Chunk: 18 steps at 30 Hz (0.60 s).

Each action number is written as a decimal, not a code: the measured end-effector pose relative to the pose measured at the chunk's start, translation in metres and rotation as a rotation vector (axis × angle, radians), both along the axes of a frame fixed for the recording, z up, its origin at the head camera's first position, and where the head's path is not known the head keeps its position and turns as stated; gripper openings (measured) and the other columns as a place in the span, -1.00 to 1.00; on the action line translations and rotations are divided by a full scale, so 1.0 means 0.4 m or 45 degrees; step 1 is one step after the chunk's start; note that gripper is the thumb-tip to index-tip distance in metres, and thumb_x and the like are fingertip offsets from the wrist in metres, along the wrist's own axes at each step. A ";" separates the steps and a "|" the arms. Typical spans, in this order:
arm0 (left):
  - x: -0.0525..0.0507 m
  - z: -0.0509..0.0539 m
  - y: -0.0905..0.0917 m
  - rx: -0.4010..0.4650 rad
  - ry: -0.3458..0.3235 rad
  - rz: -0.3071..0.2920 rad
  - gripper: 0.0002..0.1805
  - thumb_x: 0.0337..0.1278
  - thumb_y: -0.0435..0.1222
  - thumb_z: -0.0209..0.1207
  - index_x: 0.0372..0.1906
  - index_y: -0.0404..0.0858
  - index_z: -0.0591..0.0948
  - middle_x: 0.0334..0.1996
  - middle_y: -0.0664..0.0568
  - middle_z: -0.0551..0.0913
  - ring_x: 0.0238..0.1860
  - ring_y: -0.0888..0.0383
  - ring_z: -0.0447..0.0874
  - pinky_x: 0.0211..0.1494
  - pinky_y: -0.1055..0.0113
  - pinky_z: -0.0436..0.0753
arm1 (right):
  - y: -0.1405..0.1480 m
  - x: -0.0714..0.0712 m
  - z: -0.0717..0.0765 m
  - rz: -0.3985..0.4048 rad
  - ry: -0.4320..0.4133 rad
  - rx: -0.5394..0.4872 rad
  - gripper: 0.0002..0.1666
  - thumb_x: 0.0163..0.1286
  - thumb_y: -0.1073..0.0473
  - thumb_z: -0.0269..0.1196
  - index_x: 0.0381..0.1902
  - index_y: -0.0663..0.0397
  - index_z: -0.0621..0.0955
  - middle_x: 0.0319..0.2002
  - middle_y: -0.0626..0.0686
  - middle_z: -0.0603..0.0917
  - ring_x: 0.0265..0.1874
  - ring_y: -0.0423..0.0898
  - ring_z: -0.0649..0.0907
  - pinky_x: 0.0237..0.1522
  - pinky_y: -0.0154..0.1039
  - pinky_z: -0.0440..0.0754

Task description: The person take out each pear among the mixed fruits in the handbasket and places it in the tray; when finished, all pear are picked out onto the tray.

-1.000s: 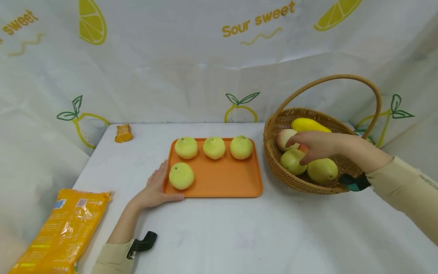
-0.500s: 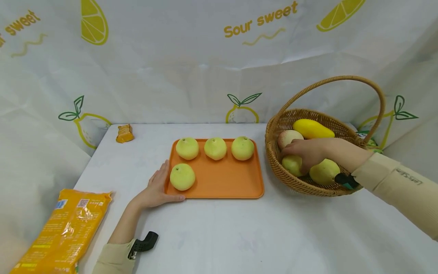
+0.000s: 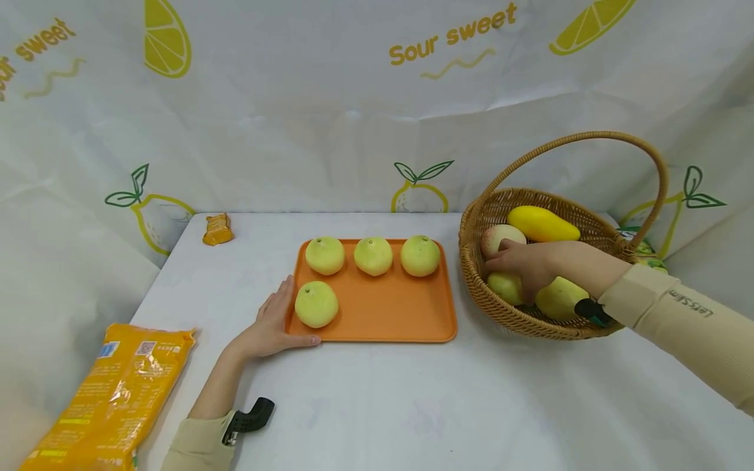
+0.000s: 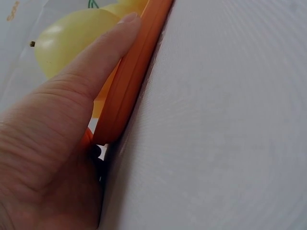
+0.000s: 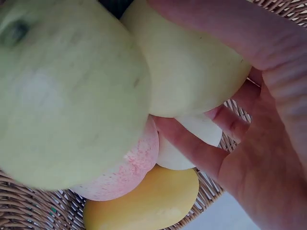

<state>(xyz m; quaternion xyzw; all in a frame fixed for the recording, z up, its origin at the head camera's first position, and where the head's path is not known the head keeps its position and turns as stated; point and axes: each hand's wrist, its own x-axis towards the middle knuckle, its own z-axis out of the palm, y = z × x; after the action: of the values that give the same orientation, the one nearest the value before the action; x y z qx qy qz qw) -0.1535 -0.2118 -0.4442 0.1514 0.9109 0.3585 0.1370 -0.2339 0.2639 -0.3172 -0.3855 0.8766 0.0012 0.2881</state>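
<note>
My left hand (image 3: 268, 327) rests against the left front corner of an orange tray (image 3: 389, 311). Its straight thumb lies along the front rim in the left wrist view. On the tray sit several round yellow-green pears, three along the back and one pear (image 3: 316, 305) at the front left. Inside a wicker basket (image 3: 489, 304) my right hand (image 3: 533, 265) grips another pear (image 5: 187, 72), thumb on one side and fingers on the other. A second pear (image 3: 559, 299) is close beside it. A pinkish peach (image 3: 501, 238) and a yellow mango (image 3: 543, 224) lie behind.
The basket's tall handle (image 3: 580, 136) arches over the fruit. An orange snack bag (image 3: 112, 399) lies at the left front, with a small wrapped packet (image 3: 218, 229) at the back left. Patterned cloth (image 3: 265, 131) hangs behind the table.
The right hand has lowered onto a pear in the basket and closed its fingers around it. The left hand stays at the tray's corner. The view has shifted slightly.
</note>
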 end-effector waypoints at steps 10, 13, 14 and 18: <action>0.002 0.004 0.003 -0.001 0.011 -0.006 0.41 -0.12 0.18 0.41 0.54 -0.28 -0.33 0.55 -0.17 -0.32 0.53 -0.08 -0.42 0.46 -0.08 -0.35 | -0.003 0.009 0.025 0.023 0.039 -0.130 -0.13 -0.15 -0.06 0.59 0.14 0.04 0.52 0.03 -0.02 0.57 -0.03 0.00 0.53 0.00 0.05 0.51; 0.003 0.003 0.003 -0.001 0.008 -0.007 0.41 -0.11 0.18 0.41 0.54 -0.29 -0.33 0.55 -0.18 -0.32 0.53 -0.08 -0.42 0.46 -0.08 -0.35 | 0.002 0.017 0.042 -0.056 0.012 -0.161 -0.12 -0.10 -0.10 0.57 0.17 0.03 0.49 0.00 -0.04 0.57 -0.04 -0.07 0.53 0.01 -0.04 0.52; 0.003 0.003 0.003 -0.002 0.007 -0.007 0.42 -0.12 0.18 0.41 0.54 -0.29 -0.33 0.55 -0.18 -0.32 0.53 -0.09 -0.42 0.46 -0.08 -0.35 | 0.005 0.020 0.049 -0.092 0.004 -0.166 -0.13 -0.08 -0.09 0.55 0.19 0.01 0.48 -0.01 -0.06 0.57 -0.05 -0.10 0.53 0.00 -0.07 0.52; 0.002 0.001 0.001 -0.002 0.013 -0.008 0.41 -0.11 0.17 0.41 0.54 -0.29 -0.34 0.55 -0.19 -0.32 0.53 -0.09 -0.42 0.46 -0.09 -0.35 | 0.021 0.028 0.069 -0.175 -0.002 -0.269 -0.15 0.00 -0.09 0.52 0.22 0.03 0.47 0.03 -0.05 0.54 -0.07 -0.11 0.50 -0.03 -0.10 0.50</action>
<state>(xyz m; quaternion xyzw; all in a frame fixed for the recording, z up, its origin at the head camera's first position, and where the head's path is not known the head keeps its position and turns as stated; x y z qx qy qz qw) -0.1528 -0.2114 -0.4438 0.1562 0.9114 0.3567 0.1335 -0.2226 0.2722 -0.2897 -0.3526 0.8960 -0.1110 0.2459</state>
